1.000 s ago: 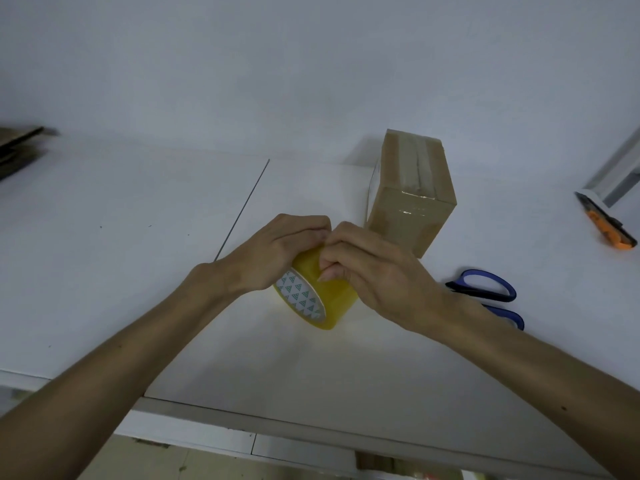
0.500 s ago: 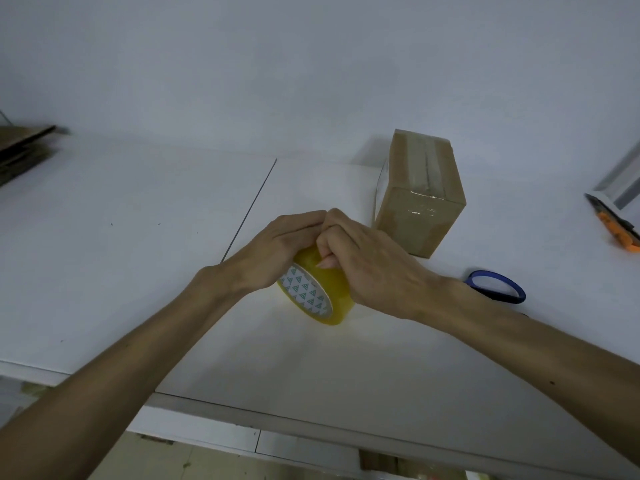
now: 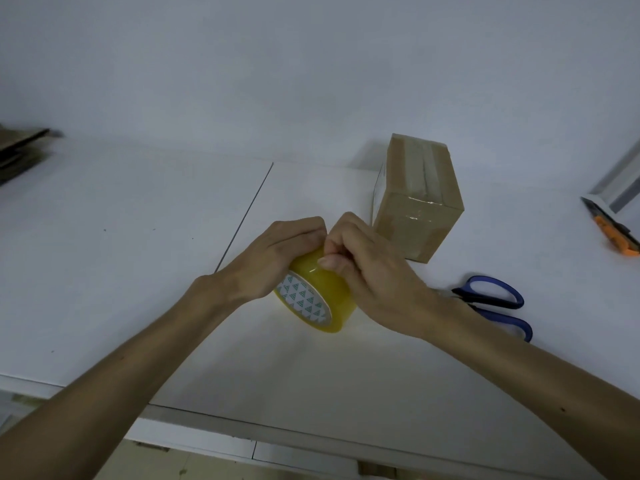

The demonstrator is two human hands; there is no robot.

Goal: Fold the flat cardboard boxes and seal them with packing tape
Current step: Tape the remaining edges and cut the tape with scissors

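both hands curl round the yellow tape roll (image 3: 320,299) — left hand (image 3: 277,258) gripping, right hand (image 3: 374,271) pinching its top — beside the taped box (image 3: 415,202).

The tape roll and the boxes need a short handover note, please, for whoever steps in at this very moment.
Left hand: grips the tape roll, tilted just over the table.
Right hand: its fingers are curled onto the roll's outer wrap, apparently picking for the tape end. No strip is pulled free.
Box: folded, taped along its top seam, standing behind the right hand.
Flat cardboard: stacked at the far left edge.
Scissors and utility knife: lying to the right.
Done: one box sealed.
Left: free the tape end, then fold and tape the flats.
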